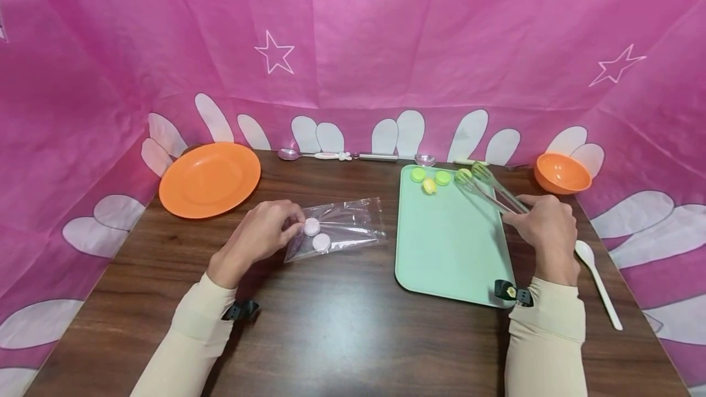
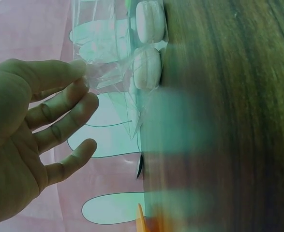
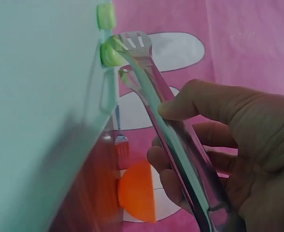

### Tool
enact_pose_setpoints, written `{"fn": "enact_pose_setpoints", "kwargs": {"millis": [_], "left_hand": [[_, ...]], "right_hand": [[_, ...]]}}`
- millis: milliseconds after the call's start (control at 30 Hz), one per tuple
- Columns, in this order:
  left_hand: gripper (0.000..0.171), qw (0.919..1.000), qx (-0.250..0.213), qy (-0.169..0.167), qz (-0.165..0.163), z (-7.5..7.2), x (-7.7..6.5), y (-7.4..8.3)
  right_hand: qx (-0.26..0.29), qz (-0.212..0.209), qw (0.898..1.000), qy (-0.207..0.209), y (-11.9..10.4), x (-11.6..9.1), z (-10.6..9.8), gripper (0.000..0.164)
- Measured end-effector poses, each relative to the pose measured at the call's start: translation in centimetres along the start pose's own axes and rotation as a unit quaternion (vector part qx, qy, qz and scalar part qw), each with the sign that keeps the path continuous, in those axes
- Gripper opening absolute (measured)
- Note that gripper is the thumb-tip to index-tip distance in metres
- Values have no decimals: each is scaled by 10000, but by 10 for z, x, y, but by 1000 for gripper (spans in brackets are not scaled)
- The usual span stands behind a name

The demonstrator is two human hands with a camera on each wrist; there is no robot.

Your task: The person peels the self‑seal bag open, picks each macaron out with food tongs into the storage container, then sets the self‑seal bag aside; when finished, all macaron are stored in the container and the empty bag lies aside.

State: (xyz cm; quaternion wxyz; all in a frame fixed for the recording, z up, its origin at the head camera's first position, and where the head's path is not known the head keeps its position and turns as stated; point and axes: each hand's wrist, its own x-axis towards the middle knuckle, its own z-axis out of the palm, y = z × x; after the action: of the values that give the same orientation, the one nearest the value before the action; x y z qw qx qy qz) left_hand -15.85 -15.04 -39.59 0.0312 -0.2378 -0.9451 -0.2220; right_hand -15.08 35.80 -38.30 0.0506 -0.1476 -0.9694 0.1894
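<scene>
Before a pink backdrop [image 1: 353, 29], my left hand [image 1: 265, 231], outer fingers loose, is pinching the bag [image 1: 353, 225] left of the tray [image 1: 452, 256]; my right hand [image 1: 546, 225] is gripping tongs [image 3: 173, 140], tips parted at a green macaron [image 3: 109, 57] near the tray's far-right corner; squeezing gently should avoid crushing.

Brown table [image 1: 342, 348]: 1 plate [image 1: 209, 180], 1 clear bag [image 1: 353, 225], 1 tray [image 1: 452, 238], 1 bowl [image 1: 562, 174], several utensils [image 1: 602, 287].

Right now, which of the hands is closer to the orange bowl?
The right. The right hand is near, just in front of the orange bowl, holding the tongs. The left hand is far to the left, beyond the green tray, pinching the clear bag.
</scene>
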Motion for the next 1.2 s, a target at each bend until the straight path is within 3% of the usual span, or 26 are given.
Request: {"fn": "enact_pose_setpoints", "kwargs": {"millis": [200, 533, 700, 767, 867, 1000, 1200], "left_hand": [[7, 10000, 12, 19, 31, 1, 0, -1], [7, 10000, -28, 1, 49, -1, 0, 1], [7, 10000, -41, -42, -3, -2, 0, 1], [6, 10000, -46, -61, -25, -2, 0, 1], [6, 10000, -29, -74, -38, -2, 0, 1], [6, 10000, -27, -64, -27, -2, -1, 1], [8, 10000, -56, -82, -11, -2, -1, 1]], "right_hand": [[-44, 51, 9998, -161, -2, 1, 4, 52], [-284, 32, 9992, -292, -1, -4, -9, 56], [-239, -267, 9989, -308, -5, -5, -15, 56], [-132, -618, 9971, -429, -9, -6, -19, 54], [73, -1476, 9848, -910, -20, -9, -24, 51], [369, -2560, 9513, -1676, -44, -15, -21, 42], [570, -3352, 9166, -2105, -85, -21, 6, 36]]}}
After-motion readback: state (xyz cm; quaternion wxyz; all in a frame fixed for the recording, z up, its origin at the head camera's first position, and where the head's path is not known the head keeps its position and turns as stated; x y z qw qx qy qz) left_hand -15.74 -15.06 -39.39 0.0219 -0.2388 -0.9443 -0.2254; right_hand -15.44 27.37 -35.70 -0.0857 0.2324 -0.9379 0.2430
